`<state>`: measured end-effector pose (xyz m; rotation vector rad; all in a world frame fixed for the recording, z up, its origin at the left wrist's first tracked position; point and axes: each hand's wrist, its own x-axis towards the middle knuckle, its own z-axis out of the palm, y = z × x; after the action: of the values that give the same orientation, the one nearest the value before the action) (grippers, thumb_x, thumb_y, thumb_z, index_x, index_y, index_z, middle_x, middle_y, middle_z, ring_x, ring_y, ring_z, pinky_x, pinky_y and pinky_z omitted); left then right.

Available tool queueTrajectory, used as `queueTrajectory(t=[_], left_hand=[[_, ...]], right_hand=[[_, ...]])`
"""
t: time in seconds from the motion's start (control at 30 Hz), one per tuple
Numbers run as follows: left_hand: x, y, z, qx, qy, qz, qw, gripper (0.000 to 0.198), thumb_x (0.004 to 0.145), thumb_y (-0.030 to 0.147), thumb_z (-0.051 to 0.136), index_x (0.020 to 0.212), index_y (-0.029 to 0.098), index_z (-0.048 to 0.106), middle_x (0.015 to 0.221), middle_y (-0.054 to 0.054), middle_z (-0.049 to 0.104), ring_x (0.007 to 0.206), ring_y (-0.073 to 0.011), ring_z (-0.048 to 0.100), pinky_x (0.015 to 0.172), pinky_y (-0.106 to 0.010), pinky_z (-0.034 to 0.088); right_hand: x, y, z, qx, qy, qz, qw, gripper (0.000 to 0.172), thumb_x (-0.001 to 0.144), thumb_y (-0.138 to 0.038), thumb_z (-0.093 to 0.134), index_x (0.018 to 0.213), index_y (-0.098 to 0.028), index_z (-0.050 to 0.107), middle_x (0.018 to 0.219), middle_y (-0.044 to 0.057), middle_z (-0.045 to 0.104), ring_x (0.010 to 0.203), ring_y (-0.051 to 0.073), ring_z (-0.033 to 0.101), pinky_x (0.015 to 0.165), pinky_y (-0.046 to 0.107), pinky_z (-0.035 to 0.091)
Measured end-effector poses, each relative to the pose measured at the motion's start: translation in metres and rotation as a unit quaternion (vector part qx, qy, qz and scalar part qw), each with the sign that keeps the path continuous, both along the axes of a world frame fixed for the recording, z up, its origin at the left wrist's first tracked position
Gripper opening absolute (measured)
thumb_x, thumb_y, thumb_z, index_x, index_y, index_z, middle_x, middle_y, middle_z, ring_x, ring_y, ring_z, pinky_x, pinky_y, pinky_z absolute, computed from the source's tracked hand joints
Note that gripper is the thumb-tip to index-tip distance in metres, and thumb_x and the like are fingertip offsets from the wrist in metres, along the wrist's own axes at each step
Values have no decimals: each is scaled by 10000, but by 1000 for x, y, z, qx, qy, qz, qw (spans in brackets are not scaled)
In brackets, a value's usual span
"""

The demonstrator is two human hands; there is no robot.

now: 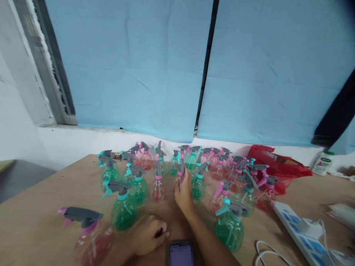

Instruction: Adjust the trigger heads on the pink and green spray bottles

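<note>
Several small spray bottles, green (123,210) and pink (157,188), stand in a crowd on a wooden table (41,207). My right hand (183,193) reaches into the middle of them and its fingers are wrapped round a pink bottle with a grey trigger head (181,170). My left hand (149,234) rests on the table near me, fingers curled in a loose fist, with nothing visible in it. A phone with a lit screen (181,254) lies just right of that hand. A pink bottle (91,236) stands nearest me at the left.
A white power strip (298,231) with a plugged-in charger and white cable (266,255) lies at the right. A red plastic bag (280,166) and a white container (322,162) sit at the back right. Blue sheets (133,66) cover the window behind the table.
</note>
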<state>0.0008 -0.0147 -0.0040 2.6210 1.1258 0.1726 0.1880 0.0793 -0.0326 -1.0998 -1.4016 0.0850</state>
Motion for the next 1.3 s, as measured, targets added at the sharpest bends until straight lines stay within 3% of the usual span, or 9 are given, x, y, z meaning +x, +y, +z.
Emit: queueTrajectory(t=[0.17, 0.3, 0.4, 0.5, 0.63, 0.77, 0.97, 1.13, 1.3], left_hand=[[-1, -1, -1, 6, 9, 0, 1000, 295, 995, 391, 526, 760, 221, 576, 723, 16, 663, 661, -149, 563, 597, -279, 299], [-2, 0, -3, 10, 7, -1, 1000, 278, 979, 379, 549, 751, 220, 565, 693, 21, 642, 639, -144, 544, 580, -286, 275], [-1, 0, -3, 11, 3, 4, 1000, 262, 973, 375, 557, 760, 225, 586, 678, 30, 635, 612, -136, 521, 569, -291, 253], [0, 0, -3, 10, 5, 6, 1000, 274, 977, 375, 551, 752, 222, 583, 688, 30, 644, 611, -135, 518, 568, -291, 250], [-1, -1, -4, 13, 0, 2, 1000, 287, 987, 372, 539, 746, 220, 573, 700, 25, 654, 624, -139, 533, 577, -288, 271], [-1, -1, -7, 21, 1, 6, 1000, 292, 992, 395, 535, 761, 226, 592, 711, 15, 662, 636, -151, 542, 580, -292, 269], [-1, -1, -3, 5, 1, 5, 1000, 289, 990, 376, 541, 749, 222, 582, 685, 19, 647, 618, -145, 534, 568, -288, 259], [-1, 0, -5, 7, -3, -2, 1000, 282, 996, 367, 549, 758, 216, 573, 713, 19, 641, 652, -145, 541, 593, -287, 277], [-2, 1, -8, 4, 0, 10, 1000, 288, 997, 371, 558, 756, 216, 575, 696, 30, 613, 644, -139, 513, 590, -276, 280]], right_hand=[[-3, -14, 8, 58, 29, -24, 998, 506, 1028, -267, 419, 1508, -156, 304, 1538, 231, 386, 1532, 325, 291, 1212, 617, 294], [-7, -30, 21, 112, -25, 59, 992, 336, 974, -179, 473, 1309, -197, 493, 1402, 186, 509, 1488, 317, 379, 1173, 582, 380], [-11, -37, 31, 80, -128, 153, 977, 348, 941, -147, 525, 1269, -231, 605, 1442, 142, 525, 1485, 302, 390, 1197, 549, 375], [-16, -39, 35, 29, -201, 191, 960, 430, 932, -166, 577, 1340, -282, 647, 1597, 102, 407, 1533, 316, 310, 1228, 566, 323], [-22, -35, 32, -54, -212, 205, 954, 553, 977, -254, 589, 1518, -343, 513, 1649, 88, 362, 1569, 347, 235, 1214, 622, 310], [-24, -32, 27, -69, -187, 221, 955, 441, 1001, -287, 568, 1442, -300, 573, 1578, 103, 451, 1518, 305, 352, 1201, 531, 366], [-23, -31, 24, -32, -131, 157, 978, 109, 991, -332, 582, 998, -227, 611, 1046, 74, 649, 1040, 243, 629, 945, 382, 492], [-17, -30, 12, -28, -77, 66, 994, 258, 999, -426, 568, 835, -238, 502, 745, 1, 582, 675, 180, 576, 681, 289, 441], [-13, -33, 9, -10, 8, 33, 999, 294, 895, -453, 697, 881, -238, 496, 718, -18, 604, 638, 178, 610, 630, 271, 451]])
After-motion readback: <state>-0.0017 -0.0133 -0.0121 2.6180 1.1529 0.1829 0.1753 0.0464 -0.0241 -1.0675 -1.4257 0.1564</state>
